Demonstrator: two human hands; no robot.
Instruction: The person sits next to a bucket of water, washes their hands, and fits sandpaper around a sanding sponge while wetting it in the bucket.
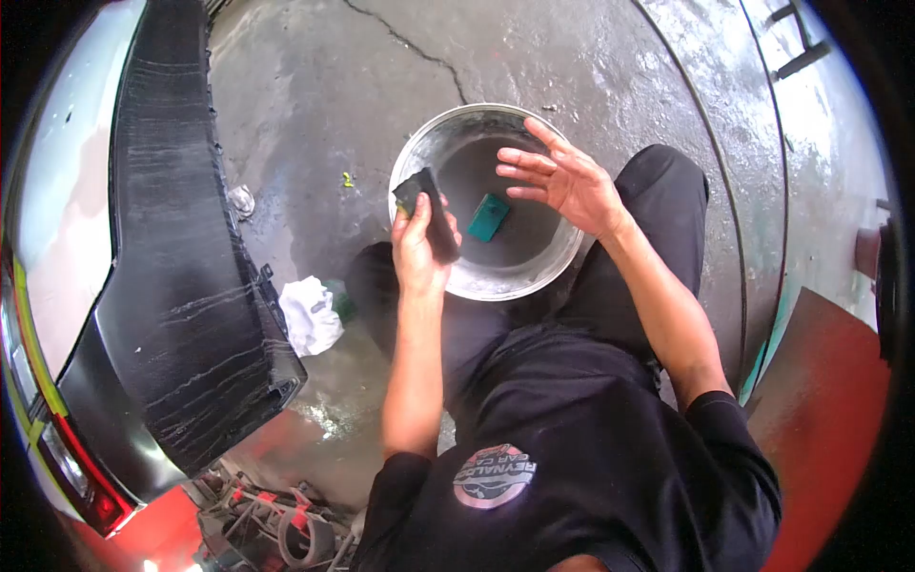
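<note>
My left hand (416, 250) is closed round a dark, folded piece of sandpaper (437, 221), held upright over the left rim of a round metal basin (518, 284). A bit of yellow-green shows at the paper's edge near my thumb. Over the basin's right side, my right hand (578, 191) is open, fingers spread and nothing in them. Murky grey water (534, 229) fills the bottom of the basin. A green rectangular block (488, 217) sits in that water, between my two hands.
A large black car bumper (191, 286) with pale dried streaks stands at my left. Crumpled white paper (310, 316) lies beside it. Car parts (276, 524) are piled at the lower left. A dark hose (710, 124) runs along the wet, cracked floor (315, 86).
</note>
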